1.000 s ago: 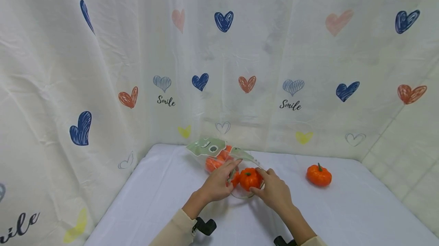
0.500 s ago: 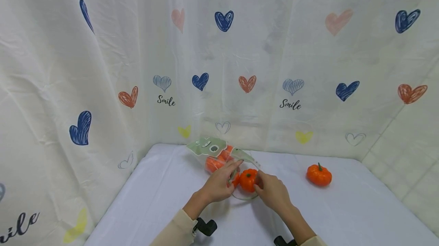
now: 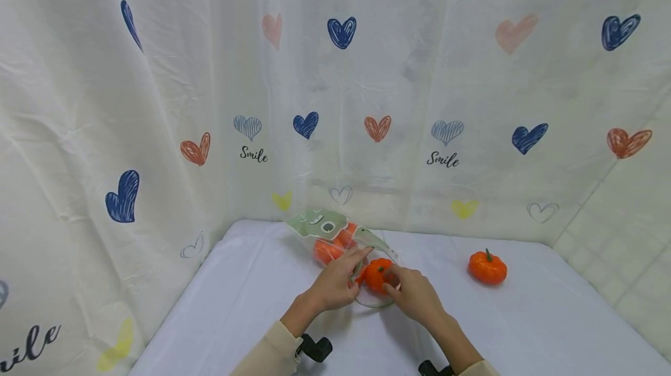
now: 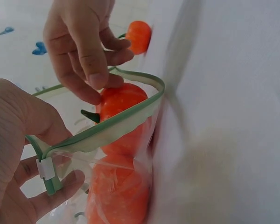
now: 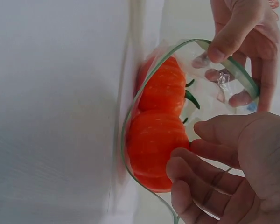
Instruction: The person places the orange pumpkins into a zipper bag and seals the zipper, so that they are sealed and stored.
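While left hand (image 3: 332, 284) pinches bag (image 3: 335, 236) rim open on table (image 3: 251, 306), we note right hand (image 3: 414, 294) grip curled round pumpkin (image 3: 378, 274) at mouth; insertion step; next: push deeper, release.

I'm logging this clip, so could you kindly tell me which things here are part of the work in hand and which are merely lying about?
In hand:
- clear zip bag, mouth held open by the left hand
- orange pumpkin, pushed in by the right hand
- pumpkins already inside

Lying about:
- heart-print curtain
- white tablecloth

The spare pumpkin sits apart, untouched.
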Motion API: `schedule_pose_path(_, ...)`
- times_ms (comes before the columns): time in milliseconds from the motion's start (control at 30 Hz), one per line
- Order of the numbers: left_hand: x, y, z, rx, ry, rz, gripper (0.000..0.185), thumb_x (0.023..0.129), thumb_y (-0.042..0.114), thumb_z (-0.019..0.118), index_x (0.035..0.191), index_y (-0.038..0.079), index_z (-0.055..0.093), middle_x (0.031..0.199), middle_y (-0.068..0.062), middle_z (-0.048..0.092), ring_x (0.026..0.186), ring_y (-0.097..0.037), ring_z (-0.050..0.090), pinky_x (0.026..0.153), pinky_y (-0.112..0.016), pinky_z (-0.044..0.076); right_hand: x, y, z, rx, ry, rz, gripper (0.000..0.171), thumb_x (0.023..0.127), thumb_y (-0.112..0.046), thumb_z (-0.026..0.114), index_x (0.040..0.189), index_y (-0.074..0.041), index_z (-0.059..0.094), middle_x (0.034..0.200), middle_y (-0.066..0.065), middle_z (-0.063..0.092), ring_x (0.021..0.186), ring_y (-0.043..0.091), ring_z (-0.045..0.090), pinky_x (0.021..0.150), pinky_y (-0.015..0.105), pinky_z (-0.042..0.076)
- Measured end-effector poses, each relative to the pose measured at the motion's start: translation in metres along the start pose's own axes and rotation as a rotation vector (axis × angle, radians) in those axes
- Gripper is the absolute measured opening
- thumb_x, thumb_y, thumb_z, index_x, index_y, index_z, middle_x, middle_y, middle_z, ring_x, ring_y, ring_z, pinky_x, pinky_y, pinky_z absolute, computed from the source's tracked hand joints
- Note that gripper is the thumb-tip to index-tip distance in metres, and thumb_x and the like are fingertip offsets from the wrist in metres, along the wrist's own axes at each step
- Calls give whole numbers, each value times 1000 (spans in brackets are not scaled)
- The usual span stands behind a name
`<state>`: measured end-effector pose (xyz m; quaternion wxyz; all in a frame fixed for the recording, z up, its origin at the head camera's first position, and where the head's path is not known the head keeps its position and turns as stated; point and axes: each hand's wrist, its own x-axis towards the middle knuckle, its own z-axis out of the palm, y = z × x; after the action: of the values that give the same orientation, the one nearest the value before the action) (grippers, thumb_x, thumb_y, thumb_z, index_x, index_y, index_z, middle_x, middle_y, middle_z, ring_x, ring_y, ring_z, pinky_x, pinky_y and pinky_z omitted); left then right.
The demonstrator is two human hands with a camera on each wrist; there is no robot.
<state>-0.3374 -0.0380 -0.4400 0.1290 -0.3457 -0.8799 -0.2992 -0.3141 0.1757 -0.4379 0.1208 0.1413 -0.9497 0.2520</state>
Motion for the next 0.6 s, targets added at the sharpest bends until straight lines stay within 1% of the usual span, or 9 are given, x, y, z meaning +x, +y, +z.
schedule_pose_path(200,0,1,0,-3,-1,7,81,82,-2,68,156,21,42,151,-1,55,149,-33,43,111,-44,49,0,0,1,14,-8,3,15,86,-15,79,98,-14,71,82,-4,72,68,9,61,58,29,50)
schedule_pose_path(300,0,2,-1,-1,3,24,80,82,-3,67,155,18,43,150,-3,57,147,-33,44,109,-42,51,0,0,1,11,-10,4,16,86,-14,79,99,-13,71,85,-3,73,68,9,60,57,29,49)
schedule_pose_path(367,0,1,0,1,9,33,79,82,-3,67,155,16,44,149,-4,57,146,-33,46,108,-40,52,-1,0,0,7,-15,2,16,85,-14,79,99,-12,71,90,-1,74,70,11,61,59,30,50)
schedule_pose_path(433,0,1,0,2,10,35,79,81,-3,68,155,15,44,148,-5,58,141,-29,52,107,-38,53,-2,0,0,1,-21,-4,16,85,-13,78,100,-11,71,96,2,74,72,13,63,62,33,53)
schedule_pose_path(500,0,1,-1,6,12,35,80,81,-3,68,155,14,44,146,-4,59,132,-24,59,104,-34,55,-2,0,-1,0,-28,-11,19,85,-12,78,102,-9,72,101,5,74,75,15,65,65,37,56)
schedule_pose_path(600,0,1,0,19,18,44,80,80,-3,68,154,14,44,143,-4,60,119,-17,62,101,-32,56,-3,0,0,5,-50,-16,25,86,-13,78,109,-6,72,108,10,73,76,17,66,68,40,57)
